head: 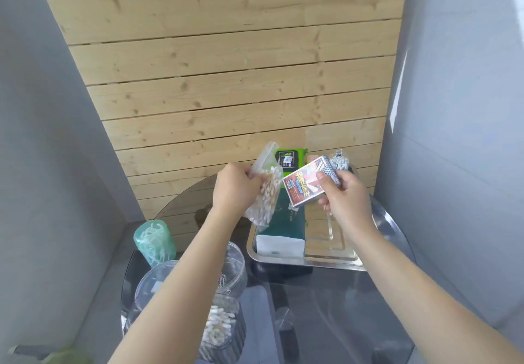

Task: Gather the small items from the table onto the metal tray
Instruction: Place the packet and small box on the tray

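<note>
My left hand grips a clear plastic bag of cotton swabs and holds it above the left end of the metal tray. My right hand holds a red card box over the middle of the tray. In the tray lie a dark green tissue pack with a white tissue sticking out and a flat clear plastic case. A green wipes pack and a small clear jar of white sticks stand at the tray's far end.
On the round glass table, left of the tray, stand a teal tub of floss picks, a clear round tub, a clear lidded tub and a ribbed box of cotton swabs. Grey walls close in left and right.
</note>
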